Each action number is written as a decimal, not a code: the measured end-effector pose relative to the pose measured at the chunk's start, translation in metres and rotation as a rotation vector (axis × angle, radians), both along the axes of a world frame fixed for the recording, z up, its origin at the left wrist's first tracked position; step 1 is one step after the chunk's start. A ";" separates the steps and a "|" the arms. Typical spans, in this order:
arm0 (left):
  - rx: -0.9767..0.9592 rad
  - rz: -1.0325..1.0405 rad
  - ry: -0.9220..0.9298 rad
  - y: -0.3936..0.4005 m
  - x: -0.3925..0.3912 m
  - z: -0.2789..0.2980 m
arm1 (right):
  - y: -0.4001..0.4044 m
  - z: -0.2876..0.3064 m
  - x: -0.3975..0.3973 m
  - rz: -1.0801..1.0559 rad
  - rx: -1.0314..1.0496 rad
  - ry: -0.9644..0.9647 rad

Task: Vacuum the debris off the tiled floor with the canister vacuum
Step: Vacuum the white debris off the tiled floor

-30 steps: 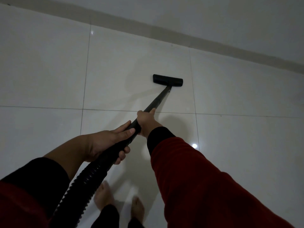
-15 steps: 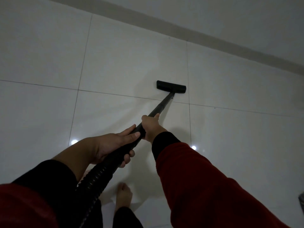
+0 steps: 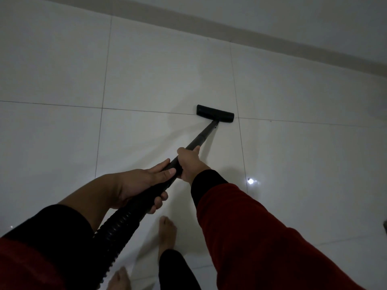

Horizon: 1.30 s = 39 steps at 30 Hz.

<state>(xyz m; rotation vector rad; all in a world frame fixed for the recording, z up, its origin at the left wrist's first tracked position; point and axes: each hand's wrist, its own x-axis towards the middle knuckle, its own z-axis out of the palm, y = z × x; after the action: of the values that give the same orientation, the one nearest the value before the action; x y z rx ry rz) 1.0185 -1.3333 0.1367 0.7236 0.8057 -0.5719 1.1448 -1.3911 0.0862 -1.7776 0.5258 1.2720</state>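
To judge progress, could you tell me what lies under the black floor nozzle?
The floor nozzle rests on pale floor tile, straddling a grout line. Any debris beneath it is covered.

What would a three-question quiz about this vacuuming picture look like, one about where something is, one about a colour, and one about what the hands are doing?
1. Where does the floor head sit?
A. on a line between tiles
B. against the wall
C. beside the bare foot

2. What colour are the sleeves?
A. blue
B. red with black cuffs
C. white

3. What are the hands doing?
A. both hold the vacuum
B. only the right holds it
C. both hang free

Answers:
1. A, the head lies on the joint line of the tiled floor, far from the wall.
2. B, the right sleeve is red and ends in a black cuff.
3. A, the left hand has its grip where the ribbed hose ends and the right hand has its grip on the tube.
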 end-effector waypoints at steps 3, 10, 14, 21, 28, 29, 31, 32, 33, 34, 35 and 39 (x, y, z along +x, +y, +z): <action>0.003 -0.003 -0.009 -0.005 -0.027 0.002 | -0.004 0.003 -0.030 0.053 0.003 -0.004; -0.019 -0.022 0.000 -0.031 -0.099 0.000 | -0.031 0.005 -0.103 -0.010 -0.023 -0.003; -0.014 -0.055 -0.003 -0.053 -0.130 -0.002 | -0.056 0.001 -0.133 -0.012 0.002 -0.036; -0.015 -0.064 -0.019 -0.105 -0.160 -0.010 | -0.108 -0.004 -0.162 -0.009 -0.024 -0.038; -0.005 -0.083 -0.039 -0.168 -0.156 -0.020 | -0.173 -0.019 -0.158 -0.017 -0.053 -0.047; -0.001 -0.092 -0.043 -0.178 -0.154 -0.022 | -0.184 -0.022 -0.156 -0.038 -0.041 -0.051; 0.010 -0.126 -0.046 -0.195 -0.148 -0.026 | -0.205 -0.026 -0.153 -0.092 0.004 -0.052; 0.019 -0.145 -0.045 -0.202 -0.146 -0.027 | -0.213 -0.027 -0.151 -0.117 0.018 -0.045; 0.031 -0.162 -0.045 -0.207 -0.143 -0.027 | -0.220 -0.028 -0.150 -0.131 0.023 -0.045; 0.043 -0.178 -0.044 -0.212 -0.140 -0.027 | -0.227 -0.029 -0.149 -0.146 0.029 -0.048; 0.052 -0.192 -0.045 -0.216 -0.138 -0.027 | -0.233 -0.031 -0.149 -0.160 0.031 -0.049; 0.075 -0.251 -0.047 -0.229 -0.136 -0.023 | -0.250 -0.029 -0.151 -0.211 0.024 -0.034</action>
<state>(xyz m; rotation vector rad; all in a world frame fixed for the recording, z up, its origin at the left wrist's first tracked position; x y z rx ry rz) 0.8825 -1.5625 0.1135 0.9115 0.6996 -0.7503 0.9942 -1.6414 0.0570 -1.6731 0.6572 1.0958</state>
